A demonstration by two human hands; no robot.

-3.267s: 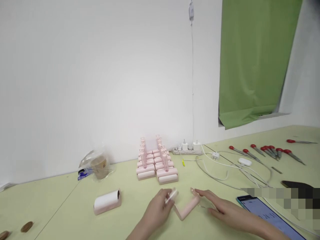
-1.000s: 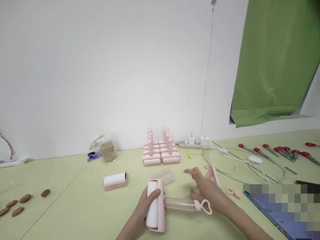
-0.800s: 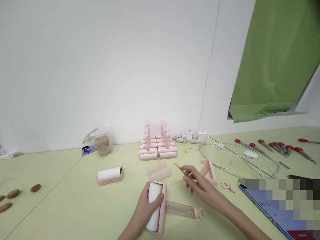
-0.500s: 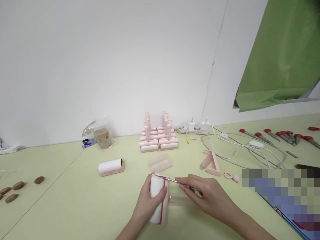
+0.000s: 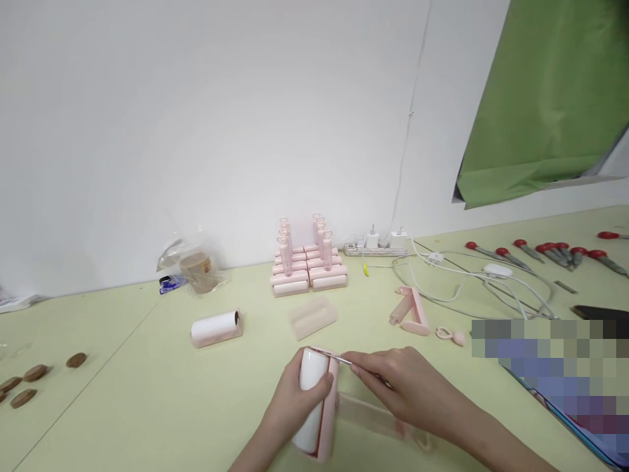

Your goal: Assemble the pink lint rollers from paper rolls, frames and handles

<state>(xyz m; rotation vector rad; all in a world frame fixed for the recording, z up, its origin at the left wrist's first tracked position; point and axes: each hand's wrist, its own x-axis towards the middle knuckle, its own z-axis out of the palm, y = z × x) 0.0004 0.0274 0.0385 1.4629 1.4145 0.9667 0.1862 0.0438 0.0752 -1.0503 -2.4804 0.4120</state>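
Observation:
My left hand [image 5: 297, 396] is wrapped round a pink lint roller [image 5: 330, 410] with a white paper roll [image 5: 309, 426], held tilted over the table. The roller's clear handle [image 5: 366, 414] extends right beneath my other hand. Closed in my right hand [image 5: 400, 377] is a thin metal tool [image 5: 343, 360]; its tip meets the top end of the roller, where the white roll and the pink frame adjoin. My right fingers partly hide the tool, so its exact kind is unclear. Beyond the hands lies a translucent pink cover [image 5: 313, 317].
Several finished-looking pink rollers [image 5: 309, 272] stand in rows by the wall. A white roll in a cover [image 5: 215, 328] lies left, a pink frame [image 5: 415, 313] and heart-ring piece [image 5: 451, 335] right. Cables, a power strip [image 5: 376, 250], red-capped tools [image 5: 555, 249] and wooden pieces [image 5: 35, 373] surround.
The tool's tip has shifted left across the roller's top end. The roller has moved slightly lower and right in view, and more of its clear handle shows.

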